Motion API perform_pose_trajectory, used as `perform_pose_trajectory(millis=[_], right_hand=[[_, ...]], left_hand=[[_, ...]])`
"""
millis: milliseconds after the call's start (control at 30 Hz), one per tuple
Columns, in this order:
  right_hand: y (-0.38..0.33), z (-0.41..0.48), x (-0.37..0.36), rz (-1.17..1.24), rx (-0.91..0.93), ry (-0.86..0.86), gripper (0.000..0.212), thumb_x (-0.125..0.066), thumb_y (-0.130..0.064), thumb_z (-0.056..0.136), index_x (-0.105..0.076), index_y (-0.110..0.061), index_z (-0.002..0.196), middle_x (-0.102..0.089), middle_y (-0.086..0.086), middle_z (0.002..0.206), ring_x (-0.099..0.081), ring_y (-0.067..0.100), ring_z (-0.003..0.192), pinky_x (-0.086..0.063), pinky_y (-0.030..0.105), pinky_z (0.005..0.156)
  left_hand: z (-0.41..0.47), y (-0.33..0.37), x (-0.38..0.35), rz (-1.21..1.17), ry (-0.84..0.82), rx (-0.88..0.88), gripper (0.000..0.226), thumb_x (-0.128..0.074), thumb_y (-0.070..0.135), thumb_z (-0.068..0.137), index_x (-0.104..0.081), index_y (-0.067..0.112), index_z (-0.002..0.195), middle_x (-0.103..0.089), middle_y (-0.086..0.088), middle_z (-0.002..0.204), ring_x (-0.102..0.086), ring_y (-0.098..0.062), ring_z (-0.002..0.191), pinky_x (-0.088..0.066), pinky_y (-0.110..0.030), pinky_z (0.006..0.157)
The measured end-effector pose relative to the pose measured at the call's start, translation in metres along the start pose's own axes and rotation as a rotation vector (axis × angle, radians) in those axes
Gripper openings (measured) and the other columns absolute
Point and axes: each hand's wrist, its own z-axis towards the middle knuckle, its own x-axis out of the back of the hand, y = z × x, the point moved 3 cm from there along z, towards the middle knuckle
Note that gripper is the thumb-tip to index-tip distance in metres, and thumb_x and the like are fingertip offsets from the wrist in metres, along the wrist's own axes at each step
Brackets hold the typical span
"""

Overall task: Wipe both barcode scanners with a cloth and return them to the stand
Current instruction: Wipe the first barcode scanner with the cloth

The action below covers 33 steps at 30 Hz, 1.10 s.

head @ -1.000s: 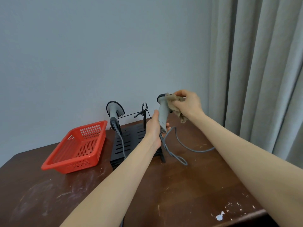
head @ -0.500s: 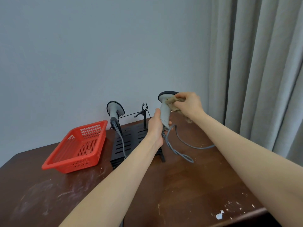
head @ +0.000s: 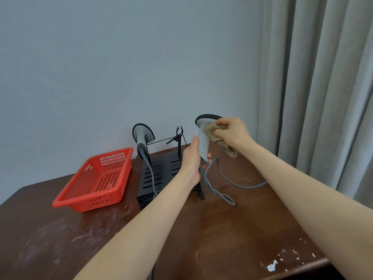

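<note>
My left hand (head: 191, 158) grips the handle of a grey barcode scanner (head: 203, 138), held upright above the black slotted stand (head: 161, 174). My right hand (head: 232, 132) presses a crumpled brown cloth (head: 216, 134) against the scanner's neck, just under its dark-rimmed head. A grey cable (head: 222, 184) loops from this scanner down onto the table. The second grey scanner (head: 142, 136) sits upright at the stand's back left, its cable running down over the slots. An upright black clip holder (head: 179, 138) stands at the stand's back right, with nothing in it.
A red perforated plastic basket (head: 96, 178) stands left of the stand. The brown wooden table (head: 222, 239) is scuffed, with chipped white spots near its front right edge. A pale wall is behind; grey curtains (head: 323, 87) hang at the right.
The held scanner has been lifted slightly and turned more upright. My right hand with the cloth slid from the top of the scanner's head down to its neck.
</note>
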Motion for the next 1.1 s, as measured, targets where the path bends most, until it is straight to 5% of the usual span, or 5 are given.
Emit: perform_pose_trajectory(millis=[133, 367, 633, 833, 1100], right_hand=[[-0.004, -0.017, -0.007, 0.022, -0.011, -0.5, 0.014, -0.063, -0.006, 0.078, -0.072, -0.005, 0.089, -0.061, 0.001, 0.074, -0.054, 0.008, 0.068, -0.045, 0.022, 0.067], [-0.004, 0.008, 0.008, 0.165, 0.022, 0.096, 0.02, -0.054, -0.006, 0.08, -0.069, -0.014, 0.089, -0.06, -0.002, 0.069, -0.054, 0.015, 0.068, -0.045, 0.028, 0.067], [-0.015, -0.023, -0.017, 0.057, 0.105, -0.386, 0.013, -0.061, -0.005, 0.079, -0.071, -0.01, 0.084, -0.06, 0.006, 0.07, -0.051, 0.011, 0.067, -0.043, 0.023, 0.066], [-0.011, 0.002, 0.006, -0.139, 0.099, 0.149, 0.021, -0.059, -0.009, 0.079, -0.072, -0.016, 0.094, -0.067, 0.008, 0.089, -0.059, 0.026, 0.088, -0.047, 0.033, 0.076], [-0.006, -0.013, -0.01, -0.039, 0.107, -0.375, 0.025, -0.068, -0.008, 0.079, -0.071, -0.014, 0.103, -0.063, -0.013, 0.089, -0.058, 0.001, 0.085, -0.041, 0.015, 0.079]], left_hand=[[0.001, 0.001, 0.005, 0.017, 0.011, -0.025, 0.045, -0.035, 0.047, 0.1, -0.062, 0.011, 0.093, -0.06, -0.004, 0.063, -0.051, -0.015, 0.049, -0.041, -0.027, 0.048], [0.002, 0.005, 0.001, 0.092, -0.006, -0.083, 0.053, -0.029, 0.05, 0.1, -0.063, 0.011, 0.089, -0.051, -0.004, 0.062, -0.04, -0.012, 0.042, -0.028, -0.022, 0.043], [0.005, 0.002, -0.001, -0.195, -0.018, 0.07, 0.057, -0.038, 0.064, 0.09, -0.069, 0.018, 0.085, -0.072, -0.005, 0.073, -0.066, -0.02, 0.069, -0.055, -0.035, 0.071], [0.004, 0.001, 0.0, -0.316, -0.032, 0.138, 0.036, -0.057, 0.046, 0.09, -0.063, 0.011, 0.099, -0.066, -0.004, 0.068, -0.052, -0.009, 0.043, -0.042, -0.019, 0.037], [0.014, -0.007, 0.004, -0.454, -0.062, 0.185, 0.04, -0.049, 0.045, 0.095, -0.064, 0.008, 0.095, -0.063, -0.002, 0.058, -0.052, -0.009, 0.036, -0.037, -0.017, 0.031]])
